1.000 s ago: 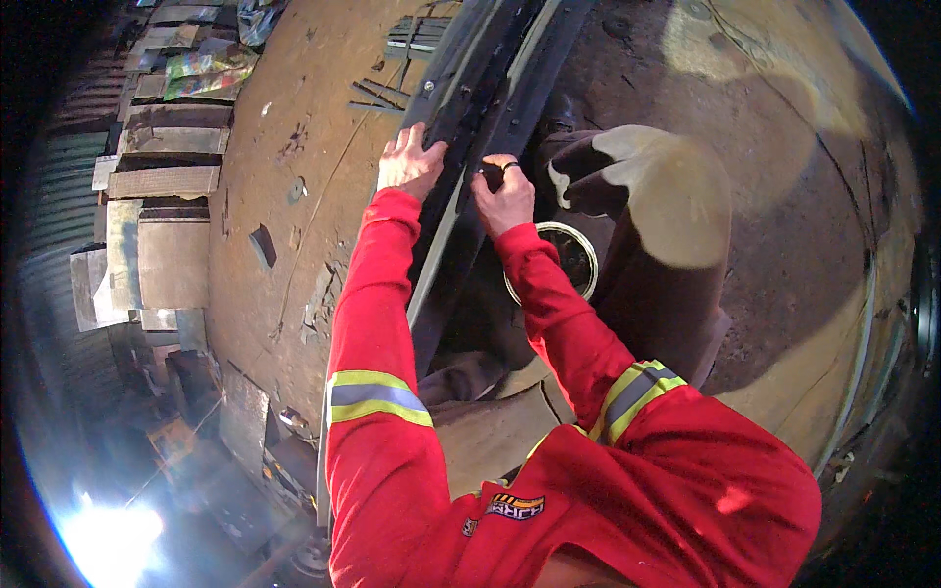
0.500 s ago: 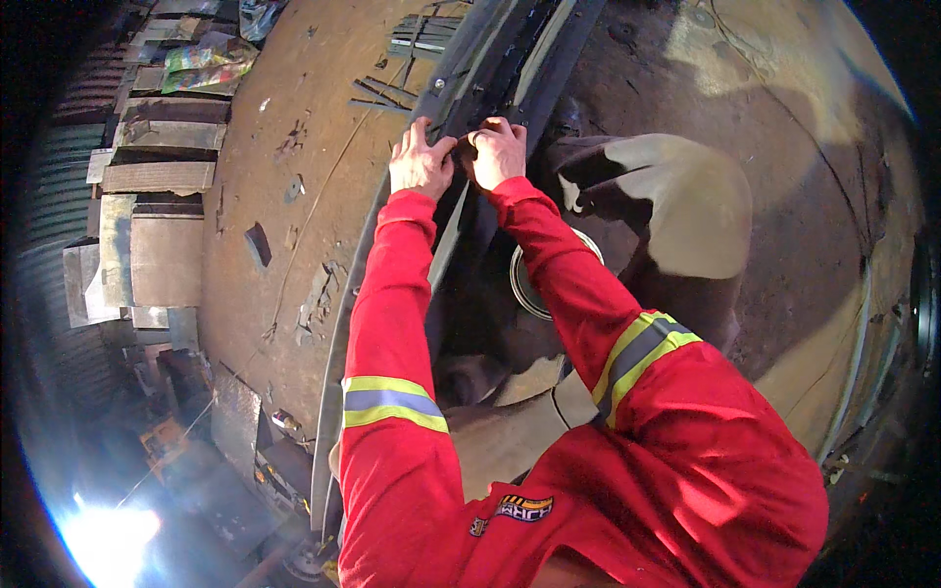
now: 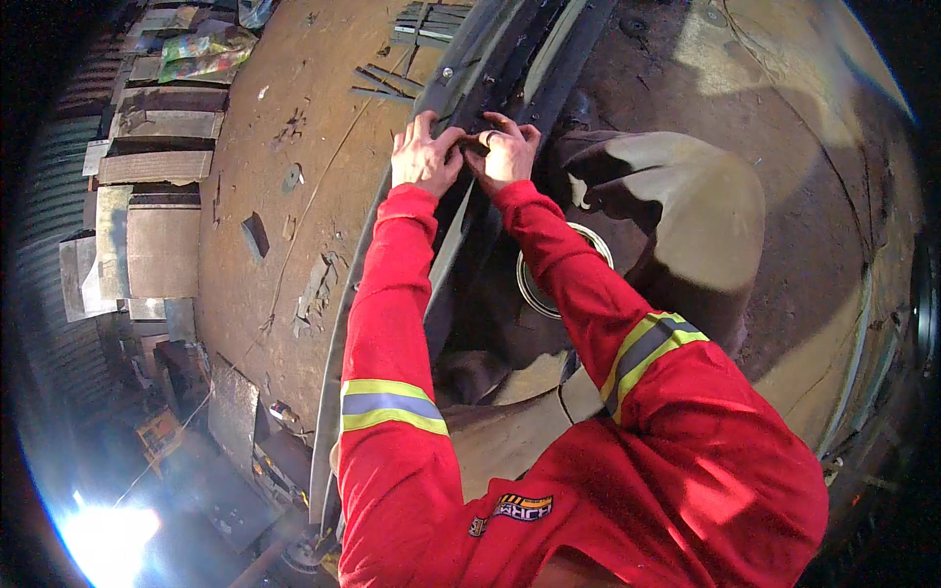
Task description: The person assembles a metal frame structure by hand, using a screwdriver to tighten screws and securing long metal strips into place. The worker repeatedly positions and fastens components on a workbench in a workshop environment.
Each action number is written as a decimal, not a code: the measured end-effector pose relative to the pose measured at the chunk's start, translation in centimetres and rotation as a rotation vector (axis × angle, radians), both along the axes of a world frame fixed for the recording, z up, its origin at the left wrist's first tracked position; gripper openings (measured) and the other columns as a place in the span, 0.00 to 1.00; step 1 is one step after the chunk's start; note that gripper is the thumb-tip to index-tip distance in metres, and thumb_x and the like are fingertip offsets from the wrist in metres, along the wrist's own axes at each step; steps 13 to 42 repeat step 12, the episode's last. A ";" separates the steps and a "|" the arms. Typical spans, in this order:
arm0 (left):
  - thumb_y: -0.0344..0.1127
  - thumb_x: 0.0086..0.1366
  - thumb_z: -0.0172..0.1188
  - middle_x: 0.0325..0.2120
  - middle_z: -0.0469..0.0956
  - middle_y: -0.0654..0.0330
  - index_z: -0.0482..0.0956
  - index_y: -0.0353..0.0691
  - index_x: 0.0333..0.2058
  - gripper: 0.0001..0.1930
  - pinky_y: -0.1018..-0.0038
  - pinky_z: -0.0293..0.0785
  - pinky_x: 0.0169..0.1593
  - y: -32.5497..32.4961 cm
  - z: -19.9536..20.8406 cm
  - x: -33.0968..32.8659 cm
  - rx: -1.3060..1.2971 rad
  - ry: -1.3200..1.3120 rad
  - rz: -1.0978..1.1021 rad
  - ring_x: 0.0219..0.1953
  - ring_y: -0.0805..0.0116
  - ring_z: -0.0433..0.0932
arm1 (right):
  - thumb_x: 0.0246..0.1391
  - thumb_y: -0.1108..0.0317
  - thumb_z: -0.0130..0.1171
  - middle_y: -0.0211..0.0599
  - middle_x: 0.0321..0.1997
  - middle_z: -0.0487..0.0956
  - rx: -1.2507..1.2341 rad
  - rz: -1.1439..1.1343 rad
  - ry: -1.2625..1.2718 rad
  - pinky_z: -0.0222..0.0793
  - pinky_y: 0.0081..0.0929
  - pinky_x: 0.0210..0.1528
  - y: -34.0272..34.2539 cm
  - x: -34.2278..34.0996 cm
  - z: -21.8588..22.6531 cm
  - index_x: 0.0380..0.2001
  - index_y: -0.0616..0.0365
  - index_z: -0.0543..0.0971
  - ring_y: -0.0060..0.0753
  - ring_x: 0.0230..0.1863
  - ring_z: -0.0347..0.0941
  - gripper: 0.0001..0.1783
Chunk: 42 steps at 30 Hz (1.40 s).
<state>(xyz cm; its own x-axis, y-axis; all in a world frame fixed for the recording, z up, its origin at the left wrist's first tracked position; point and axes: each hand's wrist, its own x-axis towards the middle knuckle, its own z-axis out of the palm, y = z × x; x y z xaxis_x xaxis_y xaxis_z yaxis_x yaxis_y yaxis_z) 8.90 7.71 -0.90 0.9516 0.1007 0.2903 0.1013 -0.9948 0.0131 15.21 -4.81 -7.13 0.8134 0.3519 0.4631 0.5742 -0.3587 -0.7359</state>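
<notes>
A long dark metal channel [image 3: 507, 61] runs from the top of the view down along my left arm. Both hands are at its upper part, close together. My left hand [image 3: 423, 162] lies over the left edge with fingers bent and thumb turned inward. Beside it, my right hand [image 3: 508, 157] is curled, a ring on one finger, its thumb toward the left one. A small dark brown piece shows between the two thumbs; its kind is hidden by my fingers and the shadow. Bolt heads [image 3: 448, 73] dot the channel's face.
A round can with a pale rim [image 3: 534, 300] stands beside my right forearm, near my knee [image 3: 706, 225]. Dark metal strips [image 3: 384, 84] lie on the brown floor at the upper left. Cardboard sheets [image 3: 165, 250] line the left side. A thin cable [image 3: 316, 196] crosses the floor.
My right hand has shifted slightly right and its fingers have bent more over the channel. My left hand stays nearly in place. The view has moved a little.
</notes>
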 end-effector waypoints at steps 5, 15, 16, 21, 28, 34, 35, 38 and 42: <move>0.39 0.52 0.61 0.45 0.71 0.56 0.79 0.57 0.38 0.12 0.61 0.69 0.47 -0.2 0.1 0.1 -0.001 0.003 -0.003 0.46 0.55 0.73 | 0.32 0.63 0.67 0.26 0.33 0.83 0.147 -0.048 0.015 0.52 0.39 0.55 0.3 -0.5 -0.2 0.22 0.46 0.83 0.27 0.51 0.71 0.07; 0.38 0.49 0.62 0.44 0.72 0.57 0.79 0.57 0.38 0.15 0.61 0.69 0.48 0.1 -0.3 0.1 -0.022 0.068 0.025 0.47 0.58 0.73 | 0.32 0.64 0.66 0.20 0.34 0.83 0.090 -0.008 0.016 0.49 0.40 0.57 0.8 -0.5 -1.0 0.22 0.42 0.83 0.23 0.53 0.71 0.07; 0.38 0.49 0.62 0.44 0.72 0.57 0.79 0.57 0.38 0.15 0.61 0.69 0.48 0.1 -0.3 0.1 -0.022 0.068 0.025 0.47 0.58 0.73 | 0.32 0.64 0.66 0.20 0.34 0.83 0.090 -0.008 0.016 0.49 0.40 0.57 0.8 -0.5 -1.0 0.22 0.42 0.83 0.23 0.53 0.71 0.07; 0.38 0.49 0.62 0.44 0.72 0.57 0.79 0.57 0.38 0.15 0.61 0.69 0.48 0.1 -0.3 0.1 -0.022 0.068 0.025 0.47 0.58 0.73 | 0.32 0.64 0.66 0.20 0.34 0.83 0.090 -0.008 0.016 0.49 0.40 0.57 0.8 -0.5 -1.0 0.22 0.42 0.83 0.23 0.53 0.71 0.07; 0.38 0.49 0.62 0.44 0.72 0.57 0.79 0.57 0.38 0.15 0.61 0.69 0.48 0.1 -0.3 0.1 -0.022 0.068 0.025 0.47 0.58 0.73 | 0.32 0.64 0.66 0.20 0.34 0.83 0.090 -0.008 0.016 0.49 0.40 0.57 0.8 -0.5 -1.0 0.22 0.42 0.83 0.23 0.53 0.71 0.07; 0.38 0.49 0.62 0.44 0.72 0.57 0.79 0.57 0.38 0.15 0.61 0.69 0.48 0.1 -0.3 0.1 -0.022 0.068 0.025 0.47 0.58 0.73 | 0.32 0.64 0.66 0.20 0.34 0.83 0.090 -0.008 0.016 0.49 0.40 0.57 0.8 -0.5 -1.0 0.22 0.42 0.83 0.23 0.53 0.71 0.07; 0.38 0.49 0.62 0.44 0.72 0.57 0.79 0.57 0.38 0.15 0.61 0.69 0.48 0.1 -0.3 0.1 -0.022 0.068 0.025 0.47 0.58 0.73 | 0.32 0.64 0.66 0.20 0.34 0.83 0.090 -0.008 0.016 0.49 0.40 0.57 0.8 -0.5 -1.0 0.22 0.42 0.83 0.23 0.53 0.71 0.07; 0.38 0.49 0.62 0.44 0.72 0.57 0.79 0.57 0.38 0.15 0.61 0.69 0.48 0.1 -0.3 0.1 -0.022 0.068 0.025 0.47 0.58 0.73 | 0.32 0.64 0.66 0.20 0.34 0.83 0.090 -0.008 0.016 0.49 0.40 0.57 0.8 -0.5 -1.0 0.22 0.42 0.83 0.23 0.53 0.71 0.07; 0.38 0.49 0.62 0.44 0.72 0.57 0.79 0.57 0.38 0.15 0.61 0.69 0.48 0.1 -0.3 0.1 -0.022 0.068 0.025 0.47 0.58 0.73 | 0.32 0.64 0.66 0.20 0.34 0.83 0.090 -0.008 0.016 0.49 0.40 0.57 0.8 -0.5 -1.0 0.22 0.42 0.83 0.23 0.53 0.71 0.07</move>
